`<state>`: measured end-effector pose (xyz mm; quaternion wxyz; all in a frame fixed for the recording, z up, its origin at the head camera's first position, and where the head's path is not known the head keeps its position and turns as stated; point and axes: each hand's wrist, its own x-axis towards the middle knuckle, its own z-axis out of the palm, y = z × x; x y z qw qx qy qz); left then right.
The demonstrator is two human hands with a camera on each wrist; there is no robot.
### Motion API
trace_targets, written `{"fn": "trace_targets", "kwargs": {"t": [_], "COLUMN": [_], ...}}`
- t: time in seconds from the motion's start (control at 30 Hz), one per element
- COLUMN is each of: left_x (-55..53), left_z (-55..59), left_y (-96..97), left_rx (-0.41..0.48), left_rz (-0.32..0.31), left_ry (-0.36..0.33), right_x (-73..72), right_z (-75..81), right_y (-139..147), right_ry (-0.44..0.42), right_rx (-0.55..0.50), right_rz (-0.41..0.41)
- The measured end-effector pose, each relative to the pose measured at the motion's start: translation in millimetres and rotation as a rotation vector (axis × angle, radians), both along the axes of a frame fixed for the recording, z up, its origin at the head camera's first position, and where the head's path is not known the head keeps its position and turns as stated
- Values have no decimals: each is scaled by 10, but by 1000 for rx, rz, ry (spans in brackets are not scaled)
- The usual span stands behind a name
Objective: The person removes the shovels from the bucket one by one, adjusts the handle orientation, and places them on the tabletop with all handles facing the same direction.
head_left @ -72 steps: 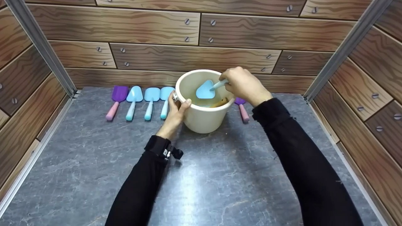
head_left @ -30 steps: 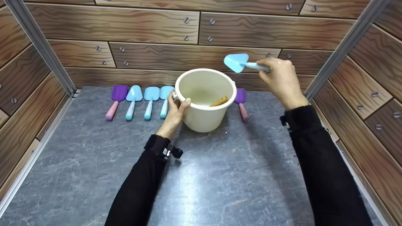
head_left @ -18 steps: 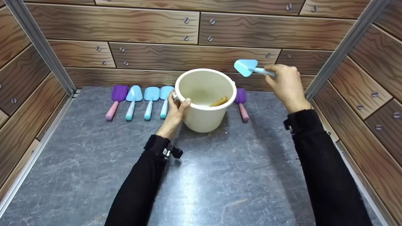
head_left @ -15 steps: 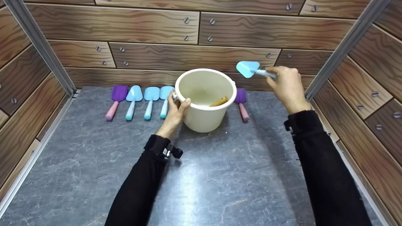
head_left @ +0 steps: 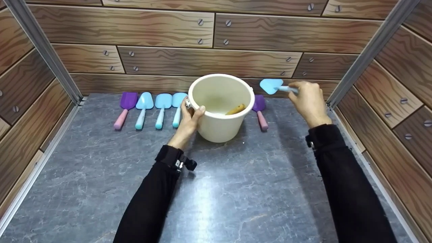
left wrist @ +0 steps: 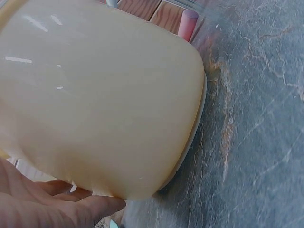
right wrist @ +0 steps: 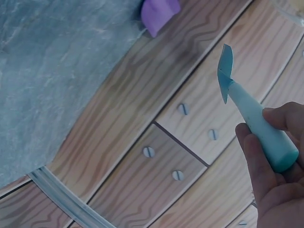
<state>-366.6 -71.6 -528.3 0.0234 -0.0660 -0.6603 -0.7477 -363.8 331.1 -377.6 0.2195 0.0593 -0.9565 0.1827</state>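
Observation:
A cream plastic bucket (head_left: 221,130) stands on the grey table at the back middle. My left hand (head_left: 187,125) holds its left side, thumb and fingers spread against the wall just below the rim. In the left wrist view, the fingers of that hand (left wrist: 61,204) lie along the bucket's side. To the right of the bucket, my right hand (head_left: 308,101) grips a light blue toy shovel (head_left: 271,86) by its handle, blade pointing left and raised above the table. The right wrist view shows the shovel's handle (right wrist: 259,123) between thumb and fingers. Inside the bucket lies a yellow-brown elongated thing (head_left: 236,109).
Left of the bucket lie a purple shovel with a pink handle (head_left: 128,101) and several light blue ones (head_left: 163,101) in a row. Another purple shovel (head_left: 262,119) lies just right of the bucket, partly hidden by it. Wood-patterned walls (head_left: 165,60) enclose the back and sides.
My right hand has lifted the blue shovel out of the bucket, carried it right, and is lowering it toward the table. The left hand and bucket stay put.

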Motion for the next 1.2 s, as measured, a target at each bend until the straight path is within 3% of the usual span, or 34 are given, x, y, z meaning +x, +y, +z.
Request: {"fn": "trace_targets", "kwargs": {"t": [0.13,0.37,0.67,0.9,0.97,1.1,1.2], "left_x": [-32,15,264,8,-1,150,118], "left_z": [-45,-1,256,-36,-42,154,131], "left_y": [-8,3,46,-4,-6,22,7], "left_rx": [-18,3,-8,-40,-35,10,-26], "left_rz": [2,-17,-18,9,8,-17,-3], "left_ry": [1,11,-23,-11,-4,-6,-16], "right_x": [-23,-50,-81,-95,-103,-106,-109], "right_z": [-83,-244,-472,-584,-611,-656,-685], "right_y": [39,119,226,273,290,306,307], "right_ry": [-19,-40,-96,-114,-123,-136,-128], "right_rx": [6,7,14,21,26,28,29], "right_rz": [-15,-26,-35,-32,-30,-40,-49]}}
